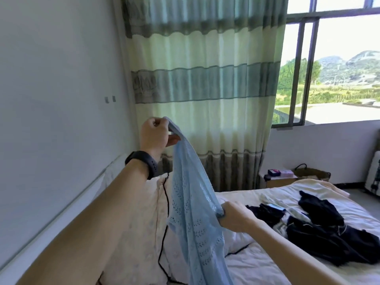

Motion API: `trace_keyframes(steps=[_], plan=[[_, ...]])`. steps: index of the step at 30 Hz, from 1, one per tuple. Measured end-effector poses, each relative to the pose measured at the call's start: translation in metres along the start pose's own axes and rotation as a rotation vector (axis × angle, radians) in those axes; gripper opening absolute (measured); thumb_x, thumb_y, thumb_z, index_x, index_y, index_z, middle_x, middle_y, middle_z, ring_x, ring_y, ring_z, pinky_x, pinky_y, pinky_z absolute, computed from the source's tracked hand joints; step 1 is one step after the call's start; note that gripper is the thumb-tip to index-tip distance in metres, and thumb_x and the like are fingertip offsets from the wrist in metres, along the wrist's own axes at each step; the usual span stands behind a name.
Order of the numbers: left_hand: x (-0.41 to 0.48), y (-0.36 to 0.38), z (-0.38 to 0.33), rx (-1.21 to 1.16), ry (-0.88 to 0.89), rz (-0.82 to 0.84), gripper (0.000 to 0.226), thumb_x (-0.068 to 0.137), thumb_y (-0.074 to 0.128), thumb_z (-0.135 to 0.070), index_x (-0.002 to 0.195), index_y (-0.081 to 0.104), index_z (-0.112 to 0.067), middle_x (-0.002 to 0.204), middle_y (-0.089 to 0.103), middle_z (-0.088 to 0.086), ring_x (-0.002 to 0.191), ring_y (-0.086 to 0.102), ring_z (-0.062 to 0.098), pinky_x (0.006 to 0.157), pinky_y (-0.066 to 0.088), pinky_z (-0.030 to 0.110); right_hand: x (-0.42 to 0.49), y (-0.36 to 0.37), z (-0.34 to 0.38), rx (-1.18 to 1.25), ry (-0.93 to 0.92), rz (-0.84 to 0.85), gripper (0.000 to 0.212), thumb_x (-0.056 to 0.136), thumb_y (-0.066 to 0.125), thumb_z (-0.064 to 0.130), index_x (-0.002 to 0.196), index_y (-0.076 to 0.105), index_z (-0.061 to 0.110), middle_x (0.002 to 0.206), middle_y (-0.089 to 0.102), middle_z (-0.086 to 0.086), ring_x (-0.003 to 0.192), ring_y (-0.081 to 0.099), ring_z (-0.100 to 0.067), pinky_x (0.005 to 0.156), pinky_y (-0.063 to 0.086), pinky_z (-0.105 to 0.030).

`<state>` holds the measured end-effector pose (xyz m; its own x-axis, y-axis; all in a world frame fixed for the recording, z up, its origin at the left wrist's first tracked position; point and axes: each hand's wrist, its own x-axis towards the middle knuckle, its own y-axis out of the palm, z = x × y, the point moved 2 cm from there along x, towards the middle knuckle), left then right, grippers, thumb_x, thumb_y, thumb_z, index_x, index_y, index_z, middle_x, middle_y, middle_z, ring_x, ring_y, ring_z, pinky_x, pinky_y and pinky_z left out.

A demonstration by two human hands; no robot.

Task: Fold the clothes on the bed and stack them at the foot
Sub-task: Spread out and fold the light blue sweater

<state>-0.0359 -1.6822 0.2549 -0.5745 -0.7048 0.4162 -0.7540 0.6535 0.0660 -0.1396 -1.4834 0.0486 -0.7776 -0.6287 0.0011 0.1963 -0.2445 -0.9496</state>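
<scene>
Head view, and it's the only one we've got. The light blue knit top (191, 202) is up in the air above the head end of the bed (257, 264), hanging long and loose, unfolded. The left hand (156, 132) is raised high over the bed with its fingers curled in, pinching the top edge of the knit. A black wristband (144, 163) sits on that wrist. The right hand (236, 219) is lower, just above the bed, with its fingers closed round a bunched lower edge of the same top. Both hands are on one garment, and it's stretched on a slant between them.

Out on the middle of the bed lies a heap of dark clothes (329, 233), crumpled, with pale fabric mixed in, and nothing there looks folded. At the head of the bed sits a pale pillow (148, 202), with a black cable (165, 202) trailing down over it. Past the far side of the bed are a striped curtain (205, 79) and a woven basket (312, 173).

My read is that it's early going. No folded stack shows anywhere on the bed, though the foot end isn't fully in view. The blue top needs laying flat and folding, and then the whole dark heap is left to do.
</scene>
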Motion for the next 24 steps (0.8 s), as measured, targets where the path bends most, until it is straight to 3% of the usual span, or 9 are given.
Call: trace_keyframes(steps=[3, 5, 8, 10, 12, 15, 19, 21, 24], plan=[[0.007, -0.038, 0.009, 0.445, 0.274, -0.104, 0.018, 0.100, 0.050, -0.025, 0.085, 0.052, -0.015, 0.087, 0.070, 0.013, 0.062, 0.071, 0.030, 0.057, 0.059, 0.041, 0.012, -0.021, -0.021, -0.002, 0.150, 0.070, 0.023, 0.092, 0.053, 0.030, 0.070, 0.053, 0.023, 0.079, 0.060, 0.002, 0.068, 0.056, -0.018, 0.057, 0.040, -0.022], [0.013, -0.071, 0.024, 0.835, 0.368, -0.129, 0.018, 0.098, 0.048, -0.029, 0.084, 0.049, -0.017, 0.079, 0.068, 0.009, 0.064, 0.064, 0.033, 0.059, 0.051, 0.040, 0.017, -0.060, -0.038, 0.076, 0.250, -0.027, 0.026, 0.096, 0.050, 0.035, 0.075, 0.058, 0.022, 0.080, 0.063, 0.000, 0.069, 0.059, -0.019, 0.062, 0.045, -0.024], [0.016, -0.112, 0.062, 1.241, 0.253, -0.142, 0.016, 0.095, 0.047, -0.032, 0.088, 0.050, -0.018, 0.079, 0.062, 0.007, 0.068, 0.053, 0.033, 0.061, 0.038, 0.035, 0.019, -0.112, -0.054, 0.272, 0.316, -0.270, 0.040, 0.093, 0.052, 0.045, 0.076, 0.068, 0.013, 0.060, 0.071, -0.001, 0.052, 0.069, -0.019, 0.051, 0.053, -0.026], [0.010, -0.124, 0.088, 1.332, 0.154, -0.044, 0.013, 0.096, 0.043, -0.032, 0.091, 0.052, -0.025, 0.085, 0.060, 0.002, 0.075, 0.054, 0.032, 0.066, 0.038, 0.034, 0.019, -0.129, -0.050, 0.366, 0.273, -0.375, 0.033, 0.087, 0.060, 0.044, 0.076, 0.069, 0.015, 0.052, 0.069, 0.000, 0.046, 0.069, -0.017, 0.047, 0.054, -0.025], [0.005, -0.123, 0.113, 1.303, 0.042, 0.072, 0.021, 0.096, 0.039, -0.028, 0.088, 0.058, -0.023, 0.091, 0.063, 0.003, 0.081, 0.056, 0.031, 0.069, 0.040, 0.034, 0.019, -0.134, -0.041, 0.466, 0.219, -0.406, 0.019, 0.085, 0.066, 0.035, 0.079, 0.069, 0.018, 0.055, 0.070, 0.001, 0.050, 0.071, -0.016, 0.053, 0.057, -0.027], [-0.011, -0.108, 0.137, 1.011, -0.205, 0.203, 0.029, 0.100, 0.039, -0.013, 0.081, 0.061, -0.005, 0.102, 0.067, 0.024, 0.087, 0.062, 0.038, 0.075, 0.046, 0.037, 0.025, -0.123, -0.035, 0.638, 0.232, -0.323, 0.006, 0.087, 0.067, 0.020, 0.085, 0.070, 0.015, 0.063, 0.073, -0.003, 0.056, 0.073, -0.017, 0.058, 0.062, -0.031], [-0.050, -0.104, 0.174, 0.286, -0.603, 0.128, 0.024, 0.091, 0.042, -0.012, 0.072, 0.057, -0.012, 0.060, 0.062, 0.004, 0.053, 0.060, 0.025, 0.053, 0.049, 0.029, 0.030, -0.093, -0.046, 0.651, 0.291, -0.219, 0.013, 0.092, 0.062, 0.012, 0.089, 0.071, 0.003, 0.071, 0.068, -0.008, 0.053, 0.067, -0.015, 0.055, 0.059, -0.025], [-0.066, -0.109, 0.189, 0.224, -0.692, 0.174, 0.023, 0.087, 0.043, -0.017, 0.069, 0.056, -0.016, 0.056, 0.056, 0.000, 0.056, 0.053, 0.024, 0.055, 0.046, 0.029, 0.031, -0.083, -0.054, 0.634, 0.300, -0.254, 0.017, 0.094, 0.060, 0.013, 0.087, 0.074, 0.005, 0.075, 0.070, -0.008, 0.057, 0.068, -0.013, 0.054, 0.058, -0.023], [-0.080, -0.110, 0.202, 0.232, -0.752, 0.340, 0.013, 0.080, 0.054, -0.025, 0.081, 0.061, -0.014, 0.075, 0.059, 0.006, 0.069, 0.056, 0.025, 0.064, 0.047, 0.032, 0.032, -0.074, -0.061, 0.648, 0.272, -0.171, 0.026, 0.091, 0.051, 0.002, 0.087, 0.075, 0.012, 0.083, 0.071, -0.006, 0.073, 0.067, -0.013, 0.065, 0.060, -0.025]])
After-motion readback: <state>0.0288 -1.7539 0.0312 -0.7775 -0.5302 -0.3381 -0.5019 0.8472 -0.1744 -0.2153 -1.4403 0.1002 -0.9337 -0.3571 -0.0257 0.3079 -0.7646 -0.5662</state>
